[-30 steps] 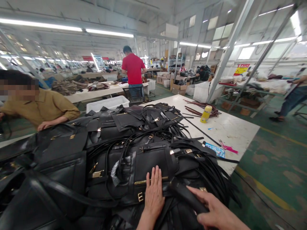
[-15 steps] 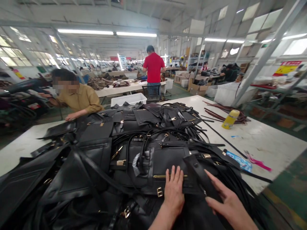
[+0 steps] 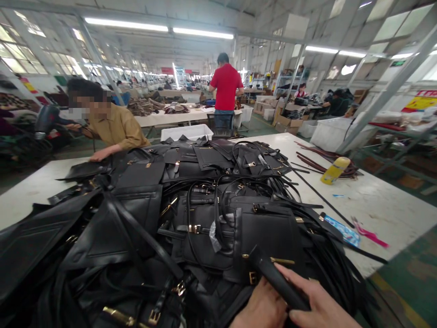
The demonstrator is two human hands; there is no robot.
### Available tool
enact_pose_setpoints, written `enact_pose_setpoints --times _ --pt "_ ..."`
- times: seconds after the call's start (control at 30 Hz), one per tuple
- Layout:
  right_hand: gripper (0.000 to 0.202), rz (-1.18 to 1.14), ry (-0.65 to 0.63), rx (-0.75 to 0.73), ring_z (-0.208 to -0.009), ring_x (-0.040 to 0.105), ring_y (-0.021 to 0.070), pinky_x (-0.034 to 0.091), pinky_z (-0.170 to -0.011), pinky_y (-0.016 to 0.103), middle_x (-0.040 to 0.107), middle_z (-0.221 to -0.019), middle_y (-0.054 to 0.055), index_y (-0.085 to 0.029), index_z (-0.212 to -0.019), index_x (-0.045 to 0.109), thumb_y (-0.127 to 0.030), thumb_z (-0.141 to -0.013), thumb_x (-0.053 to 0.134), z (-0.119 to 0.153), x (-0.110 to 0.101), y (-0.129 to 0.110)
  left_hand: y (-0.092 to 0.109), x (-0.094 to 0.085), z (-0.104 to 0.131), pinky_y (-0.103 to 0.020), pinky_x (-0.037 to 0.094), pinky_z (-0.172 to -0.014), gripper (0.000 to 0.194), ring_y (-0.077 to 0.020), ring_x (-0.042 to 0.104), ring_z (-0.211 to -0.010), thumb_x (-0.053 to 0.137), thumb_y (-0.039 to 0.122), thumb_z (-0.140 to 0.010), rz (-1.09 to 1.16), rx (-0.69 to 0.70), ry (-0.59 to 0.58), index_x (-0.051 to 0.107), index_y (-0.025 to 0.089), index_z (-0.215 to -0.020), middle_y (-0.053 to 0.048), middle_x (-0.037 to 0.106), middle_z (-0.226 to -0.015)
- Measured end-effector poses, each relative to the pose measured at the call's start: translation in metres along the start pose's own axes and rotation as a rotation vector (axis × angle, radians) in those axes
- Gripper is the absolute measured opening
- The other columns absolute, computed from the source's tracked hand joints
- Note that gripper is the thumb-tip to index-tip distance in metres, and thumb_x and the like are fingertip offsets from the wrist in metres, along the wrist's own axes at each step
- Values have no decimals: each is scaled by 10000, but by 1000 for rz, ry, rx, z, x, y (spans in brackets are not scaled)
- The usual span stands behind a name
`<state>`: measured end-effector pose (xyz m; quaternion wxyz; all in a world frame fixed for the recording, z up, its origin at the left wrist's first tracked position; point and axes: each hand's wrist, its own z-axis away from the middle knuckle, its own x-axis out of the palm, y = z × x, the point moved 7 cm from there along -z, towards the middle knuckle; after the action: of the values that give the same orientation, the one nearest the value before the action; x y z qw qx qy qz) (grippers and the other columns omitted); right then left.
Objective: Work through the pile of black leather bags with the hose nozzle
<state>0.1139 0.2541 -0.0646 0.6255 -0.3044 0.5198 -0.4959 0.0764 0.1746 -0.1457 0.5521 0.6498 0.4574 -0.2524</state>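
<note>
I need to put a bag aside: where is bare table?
Bare white table lies right of the black bag pile, between the yellow bottle and the pink tool. Another bare strip sits far left, before the seated person. Near both hands, everything is crowded with bags and straps.

Left hand (image 3: 264,310) curled; right hand (image 3: 321,305) gripping.

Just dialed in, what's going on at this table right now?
The person's right hand grips a black strap at the near edge of a big heap of black leather bags, and the left hand sits right beside it on the leather. Loose straps trail off the pile onto the white table, where a yellow bottle lies on its side. Across the table, a co-worker in a mustard shirt leans over another bag piece.
</note>
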Motion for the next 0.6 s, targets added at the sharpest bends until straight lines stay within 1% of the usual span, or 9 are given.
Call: enact_pose_setpoints --times 0.07,0.1,0.17,0.2,0.23,0.3,0.4,0.5,0.6 --pt "790 -25 -79 -4 -1048 557 272 433 -908 336 598 -1182 -32 -297 -1300 385 -53 -557 495 -2 10 -5 -21 -14 41 -316 467 -806 273 -192 606 -873 400 285 -825 273 -203 40 651 259 -928 -55 686 -889" --pt "778 -29 -106 -10 -1057 549 269 420 -919 333 603 -1173 -34 -301 -1290 403 -53 -558 501 -3 15 -8 -39 -23 64 -305 491 -715 262 -193 618 -773 423 304 -812 404 -387 152 670 233 -862 -68 683 -798" --pt "754 -15 -141 -5 -1102 513 267 384 -950 336 582 -1202 -35 -308 -1266 436 -60 -559 523 -6 22 -15 -78 -36 118 -282 492 -558 233 -189 607 -643 540 371 -737 689 -846 492 669 191 -809 -71 663 -713" --pt "747 0 -163 -6 -1121 496 261 367 -963 332 564 -1225 -37 -316 -1258 443 -64 -562 537 -8 27 -19 -92 -36 141 -274 485 -521 274 -186 604 -621 597 402 -686 853 -1036 658 661 173 -824 -74 662 -717" --pt "742 14 -186 -17 -1137 483 252 348 -976 322 547 -1245 -41 -326 -1253 446 -68 -566 554 -11 32 -23 -99 -32 155 -272 485 -512 342 -185 606 -621 634 430 -646 1035 -1163 783 655 155 -849 -82 667 -741" --pt "730 38 -234 -54 -1153 467 238 321 -990 301 529 -1266 -45 -340 -1250 444 -90 -581 595 -17 42 -31 -104 -24 156 -289 501 -578 460 -200 624 -684 636 492 -623 1380 -1207 894 654 108 -877 -126 679 -819" --pt "668 55 -274 -107 -1139 476 254 319 -989 315 544 -1253 -24 -326 -1238 464 -194 -613 658 -26 58 -40 -104 -23 134 -300 501 -680 526 -228 634 -776 585 559 -644 1687 -1070 907 679 59 -778 -174 682 -839" --pt "638 -4 -242 -156 -1134 478 267 324 -984 332 556 -1239 -3 -295 -1227 489 -233 -615 660 -35 68 -47 -103 -21 125 -293 503 -683 511 -232 640 -772 607 565 -621 1801 -1023 933 686 67 -698 -158 687 -754" --pt "687 -90 -129 -148 -1063 529 251 406 -897 296 567 -1216 6 -262 -1239 481 -129 -577 605 -43 63 -51 -103 -21 120 -286 513 -665 492 -212 645 -716 647 547 -590 1807 -1014 931 678 71 -713 -137 685 -724"
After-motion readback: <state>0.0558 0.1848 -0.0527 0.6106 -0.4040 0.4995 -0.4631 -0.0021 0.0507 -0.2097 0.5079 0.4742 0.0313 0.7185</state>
